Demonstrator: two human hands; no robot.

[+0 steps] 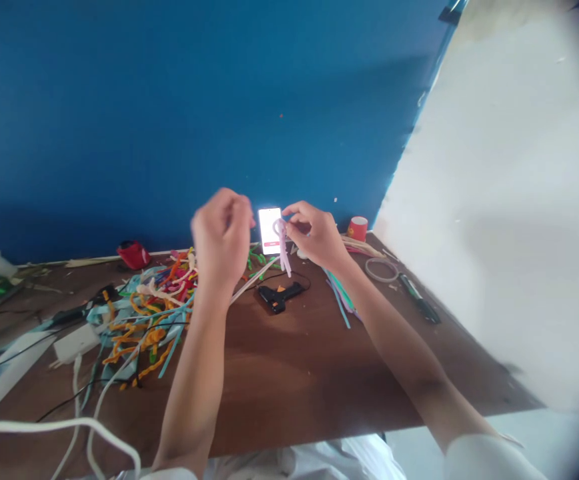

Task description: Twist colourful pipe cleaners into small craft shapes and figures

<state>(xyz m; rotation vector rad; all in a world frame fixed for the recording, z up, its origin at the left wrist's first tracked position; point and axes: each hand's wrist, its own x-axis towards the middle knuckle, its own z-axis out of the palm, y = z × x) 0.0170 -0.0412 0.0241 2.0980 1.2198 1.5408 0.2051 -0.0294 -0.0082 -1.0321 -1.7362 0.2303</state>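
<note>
White sleeve [484, 457] nearest; pinches lilac strand [284, 258] in right fingers [297, 235], just left of the fingertips, loop up, long axis near vertical. Curls left fingers [239, 220] apart, farther left; cannot tell if gripping anything. Below right fingers, glue gun [278, 297] on desk [269, 373].

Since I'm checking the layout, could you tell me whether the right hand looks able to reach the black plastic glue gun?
Probably yes: the glue gun lies uncovered near the right hand, though its fingers hold a looped, fuzzy lilac strip.
</note>
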